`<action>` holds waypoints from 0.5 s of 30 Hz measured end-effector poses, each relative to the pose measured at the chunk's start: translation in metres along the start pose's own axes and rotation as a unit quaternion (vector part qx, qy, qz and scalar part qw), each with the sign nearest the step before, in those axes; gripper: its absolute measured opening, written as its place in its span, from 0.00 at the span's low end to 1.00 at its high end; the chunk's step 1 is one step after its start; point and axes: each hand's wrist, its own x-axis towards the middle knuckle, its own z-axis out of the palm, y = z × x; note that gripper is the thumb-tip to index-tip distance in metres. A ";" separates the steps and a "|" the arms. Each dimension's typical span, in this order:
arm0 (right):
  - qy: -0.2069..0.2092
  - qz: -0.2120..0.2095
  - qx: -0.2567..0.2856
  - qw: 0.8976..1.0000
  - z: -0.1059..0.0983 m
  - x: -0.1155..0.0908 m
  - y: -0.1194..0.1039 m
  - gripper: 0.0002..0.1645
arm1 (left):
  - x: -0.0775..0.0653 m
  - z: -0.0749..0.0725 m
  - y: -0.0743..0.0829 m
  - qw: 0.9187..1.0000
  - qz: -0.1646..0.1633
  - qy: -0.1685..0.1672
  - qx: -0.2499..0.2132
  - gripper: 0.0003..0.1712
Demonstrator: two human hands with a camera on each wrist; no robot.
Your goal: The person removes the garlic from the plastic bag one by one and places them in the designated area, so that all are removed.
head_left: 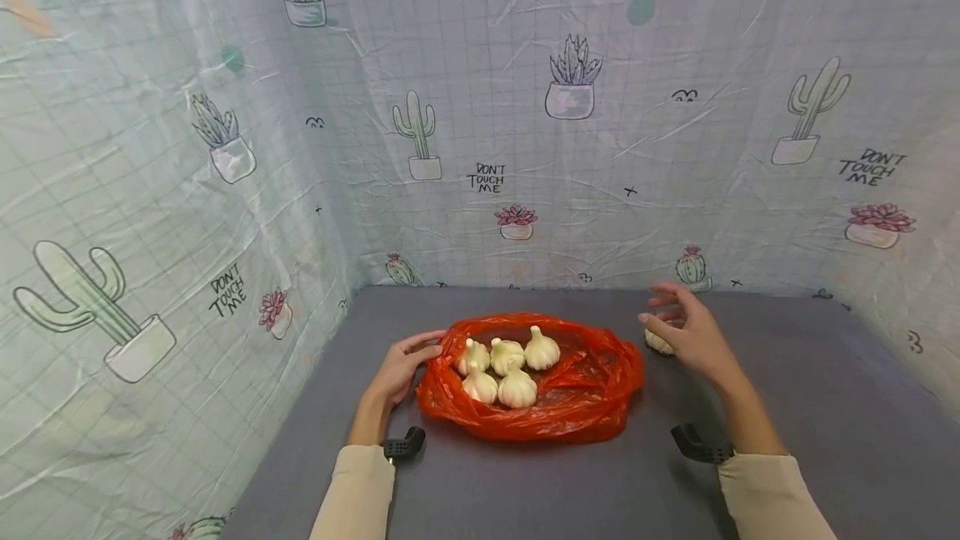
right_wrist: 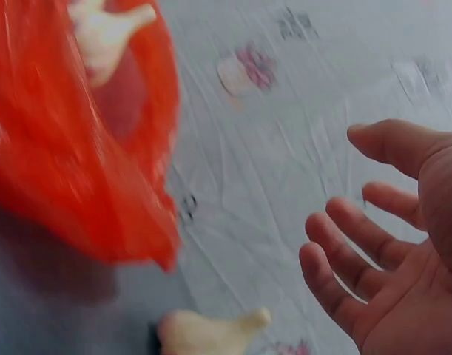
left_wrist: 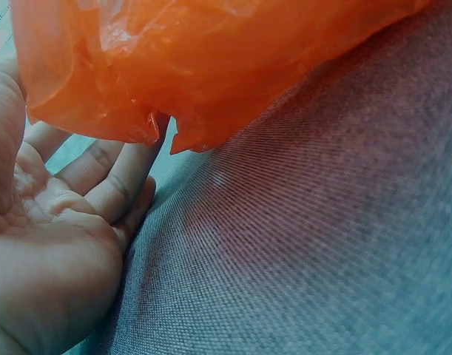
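A red plastic bag point(head_left: 517, 425) lies spread on the table with its mouth facing up. Several garlic bulbs point(head_left: 517, 387) sit inside, grouped toward the left. My left hand point(head_left: 397, 369) holds the bag's left rim between thumb and index finger. In the left wrist view, the other fingers point(left_wrist: 111, 188) extend under the orange-looking plastic. To the right of the bag, my right hand point(head_left: 693, 336) hovers with fingers spread and nothing in them. One loose garlic bulb point(head_left: 658, 343) lies on the table, partly hidden behind that hand. The right wrist view shows this bulb point(right_wrist: 207, 334) below the fingers.
The grey table point(head_left: 525, 490) meets a cloth backdrop point(head_left: 480, 123) printed with cacti at the back and both sides. A black wrist mount point(head_left: 405, 445) is on the left forearm, and another black mount point(head_left: 697, 445) is on the right.
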 end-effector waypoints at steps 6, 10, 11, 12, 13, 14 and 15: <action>-0.048 -0.036 0.033 0.998 0.031 0.005 -0.011 0.33 | 0.000 0.000 0.000 1.000 0.001 0.004 0.007 0.25; -0.073 -0.053 0.050 0.995 0.051 0.004 -0.015 0.30 | -0.001 0.000 0.000 1.000 -0.002 0.003 0.011 0.25; -0.079 -0.055 0.053 0.994 0.056 0.004 -0.016 0.29 | 0.000 0.000 0.000 1.000 -0.001 0.002 0.012 0.25; -0.083 -0.056 0.054 0.993 0.060 0.003 -0.017 0.29 | 0.000 0.001 0.000 1.000 0.000 0.002 0.011 0.25; -0.088 -0.056 0.053 0.993 0.065 0.003 -0.018 0.28 | 0.000 0.001 0.000 1.000 0.001 0.001 0.011 0.25; -0.092 -0.055 0.053 0.993 0.069 0.003 -0.018 0.28 | 0.000 0.001 0.000 1.000 0.003 0.001 0.011 0.25; -0.098 -0.055 0.052 0.992 0.072 0.003 -0.019 0.28 | 0.000 0.001 0.000 1.000 0.004 0.002 0.010 0.25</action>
